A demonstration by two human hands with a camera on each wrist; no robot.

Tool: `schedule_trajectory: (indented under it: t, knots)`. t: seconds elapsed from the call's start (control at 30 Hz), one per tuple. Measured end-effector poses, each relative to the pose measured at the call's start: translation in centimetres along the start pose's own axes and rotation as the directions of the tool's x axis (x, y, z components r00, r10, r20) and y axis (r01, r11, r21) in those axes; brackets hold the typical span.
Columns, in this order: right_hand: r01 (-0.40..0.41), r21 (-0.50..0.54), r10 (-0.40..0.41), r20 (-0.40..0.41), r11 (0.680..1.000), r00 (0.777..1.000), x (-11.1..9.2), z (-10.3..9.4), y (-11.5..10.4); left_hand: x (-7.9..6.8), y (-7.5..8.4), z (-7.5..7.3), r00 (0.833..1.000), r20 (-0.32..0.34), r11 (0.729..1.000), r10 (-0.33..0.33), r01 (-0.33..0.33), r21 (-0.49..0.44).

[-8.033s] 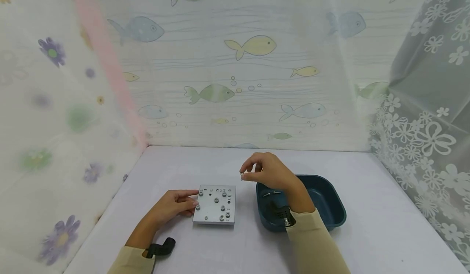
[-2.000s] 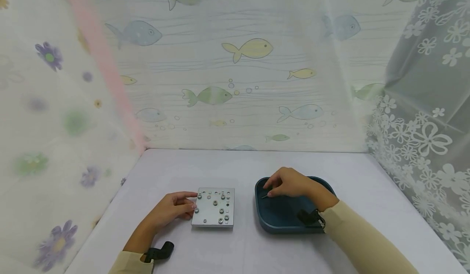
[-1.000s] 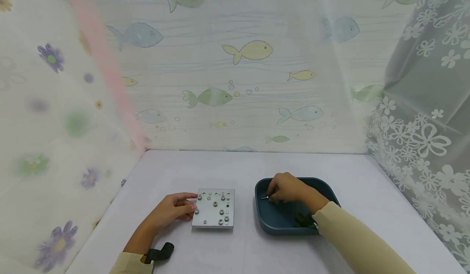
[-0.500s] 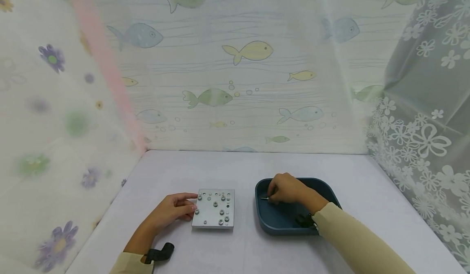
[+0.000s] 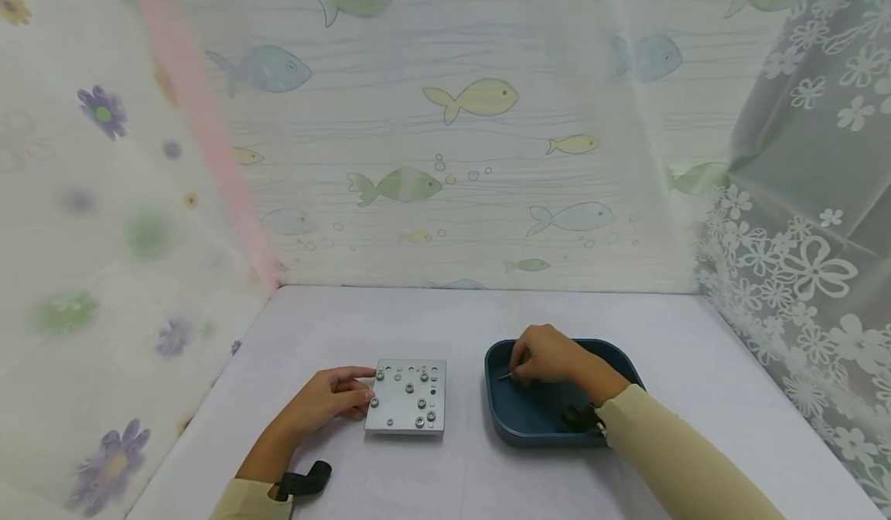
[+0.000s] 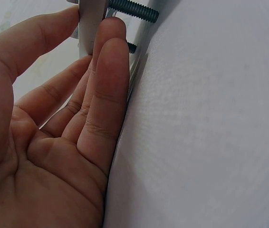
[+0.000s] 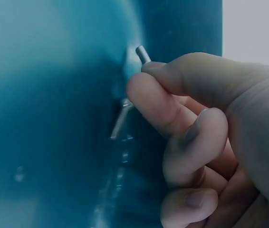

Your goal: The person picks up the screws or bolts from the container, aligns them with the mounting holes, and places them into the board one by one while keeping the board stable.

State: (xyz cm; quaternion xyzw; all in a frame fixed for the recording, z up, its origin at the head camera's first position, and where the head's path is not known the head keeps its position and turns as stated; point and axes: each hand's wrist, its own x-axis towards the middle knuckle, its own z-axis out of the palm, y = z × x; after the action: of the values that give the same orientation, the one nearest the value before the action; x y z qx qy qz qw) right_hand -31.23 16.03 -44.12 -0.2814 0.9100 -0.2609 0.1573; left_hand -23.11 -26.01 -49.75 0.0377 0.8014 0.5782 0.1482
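Observation:
A square silver metal plate (image 5: 395, 407) lies left of the middle of the table, with socket-head screws and small inserts on its top. My left hand (image 5: 323, 400) holds its left edge, thumb at the side and fingers low at the edge. Threaded screw ends (image 6: 137, 10) stick out beneath the plate in the left wrist view. Inside the dark blue bin (image 5: 503, 421), my right hand (image 5: 550, 356) pinches a small metal pin (image 7: 143, 53) between thumb and index finger. Another slim metal pin (image 7: 120, 121) shows just below those fingertips.
The bin stands to the right of the plate, its raised rim around the right hand. White cloth (image 5: 348, 319) covers the table. Fish-printed curtain (image 5: 480, 195) hangs behind, with flowered sheets at both sides. Each wrist wears a black camera (image 5: 305, 479).
My right hand, earlier holding a small light piece above the table, has moved into the bin and pinches a metal pin. A dark hole at the plate's upper left now looks light. Left hand stays.

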Motion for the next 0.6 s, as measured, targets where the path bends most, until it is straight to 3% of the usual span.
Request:
schedule_trajectory:
  t: [0.6]
  knots:
    - [0.044, 0.081, -0.034, -0.115, 0.996, 0.993, -1.0, -2.1, -2.5, 0.1, -0.4, -0.1, 1.000, 0.005, 1.000, 0.009, -0.009, -0.012]
